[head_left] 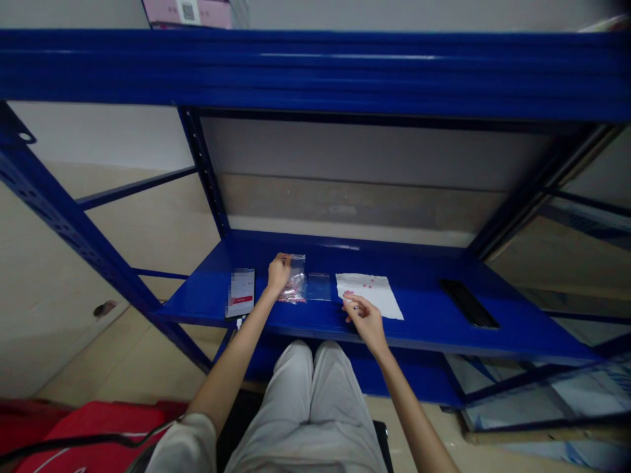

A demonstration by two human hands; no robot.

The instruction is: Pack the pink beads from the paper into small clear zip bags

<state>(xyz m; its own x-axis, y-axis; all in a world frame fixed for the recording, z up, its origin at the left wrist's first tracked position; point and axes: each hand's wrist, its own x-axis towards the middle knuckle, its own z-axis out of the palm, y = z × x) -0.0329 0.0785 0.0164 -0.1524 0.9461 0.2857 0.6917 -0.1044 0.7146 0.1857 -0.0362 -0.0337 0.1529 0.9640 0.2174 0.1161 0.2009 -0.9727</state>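
Note:
My left hand (279,272) is closed on the top edge of a clear plastic zip bag (297,270). Small red and pink pieces lie in the bottom of that bag, too small to name. Just right of it, a second clear bag (319,287) lies flat on the blue shelf (276,320). My right hand (362,315) hovers at the lower left edge of a white sheet of paper (382,299), its fingers curled and thumb near the fingertips. Whether something tiny sits between them I cannot make out. Several small pink pieces (349,293) rest on the paper.
A phone with a lit screen (240,293) and a plugged-in cable (239,322) lies at the left. A dark phone (469,303) is on the right. Above runs a thick blue shelf beam (315,75); a pink box (190,13) stands higher up.

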